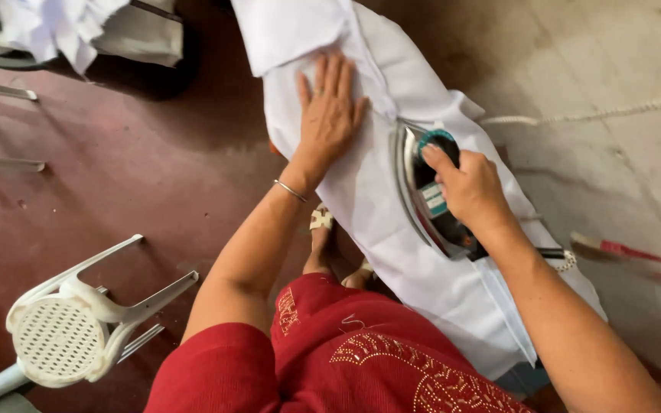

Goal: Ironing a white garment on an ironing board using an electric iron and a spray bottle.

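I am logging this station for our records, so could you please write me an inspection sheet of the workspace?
Surface: ironing board hidden under white garment.
Job's things: iron resting on the garment.
Clutter: overturned white plastic chair; white laundry pile; red-handled tool on the floor.
Grippers: left hand flat on the cloth; right hand gripping the iron's handle.
Cables: white cord across the floor.
Surroundings: red floor, concrete to the right.
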